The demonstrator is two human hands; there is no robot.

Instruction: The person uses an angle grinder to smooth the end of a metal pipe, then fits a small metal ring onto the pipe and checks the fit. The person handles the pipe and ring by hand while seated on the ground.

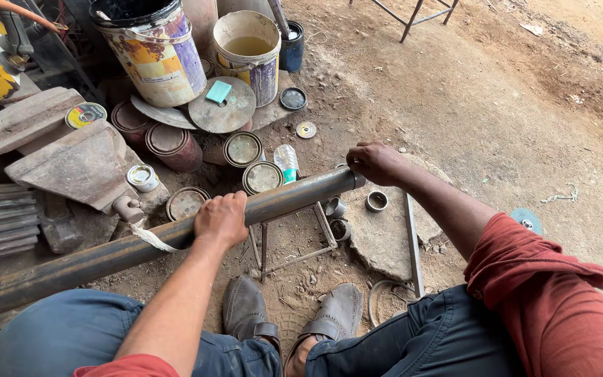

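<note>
Fingers of the left hand (221,220) are curled over the top of a long dark steel pipe (141,244), clenched around it near its middle, with a strip of pale tape or cloth (153,239) hanging from the pipe just beside the wrist. This grip seems to press the pipe down so it does not roll. The pipe lies across the picture, low at the left edge and rising to the right, and it rests on a small metal stand (294,237) which keeps it off the ground in front of the person's knees. At the right end of the pipe, the right hand (377,163) is closed over the open mouth, its fingers wrapped on the rim, probably to steady or turn that end. Under this end, short metal rings (376,201) lie on a flat stone (385,237); they are near the hand, perhaps kept ready there. Behind the pipe stand old paint buckets (155,52), rusty tins (174,146), a small plastic bottle (287,162) and grey stone slabs (78,164), pushed together at the left. The ground (469,91) is bare packed earth, dusty and rough, and the place looks like an open workshop floor. Two feet in grey sandals (249,307) stand below the stand.
</note>
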